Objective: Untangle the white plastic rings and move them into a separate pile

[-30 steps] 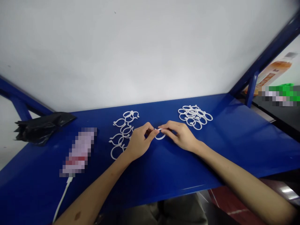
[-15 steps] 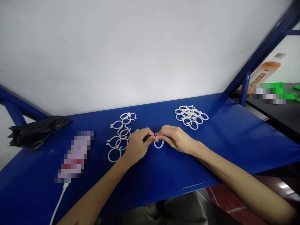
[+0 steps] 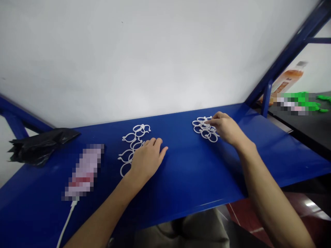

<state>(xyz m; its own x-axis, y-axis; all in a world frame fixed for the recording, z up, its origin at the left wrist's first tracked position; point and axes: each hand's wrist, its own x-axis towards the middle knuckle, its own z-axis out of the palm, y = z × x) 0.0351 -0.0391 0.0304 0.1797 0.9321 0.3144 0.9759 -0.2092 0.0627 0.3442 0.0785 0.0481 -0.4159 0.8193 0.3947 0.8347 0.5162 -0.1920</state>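
Bottle label: on the bottle (image 3: 286,81) of orange liquid at far right, an orange-brown printed panel runs slantwise; its letters are too small and blurred to read.
Pixelated oblong: the lilac oblong (image 3: 85,163) at left has a red band, any writing masked; a white cable (image 3: 67,218) meets its near end.
Black bag: crumpled, glossy plastic, the bag (image 3: 42,144) lies at the table's left end.
Table: smooth blue surface (image 3: 181,179), faintly reflective, against a pale wall (image 3: 160,58).
Left rings: thin white loops (image 3: 134,139) with small knobs, some visibly gapped, overlapping in a loose string partly behind the left hand.
Right rings: similar white loops (image 3: 205,126), knobbed and heaped more tightly, under the right fingertips.
Left hand: palm down, the hand (image 3: 147,156) is loosely curved, thumb apart from fingers, no ring visible in it.
Right hand: thumb and forefinger of the hand (image 3: 227,129) nearly together at the heap; whether they pinch a ring, I cannot tell.
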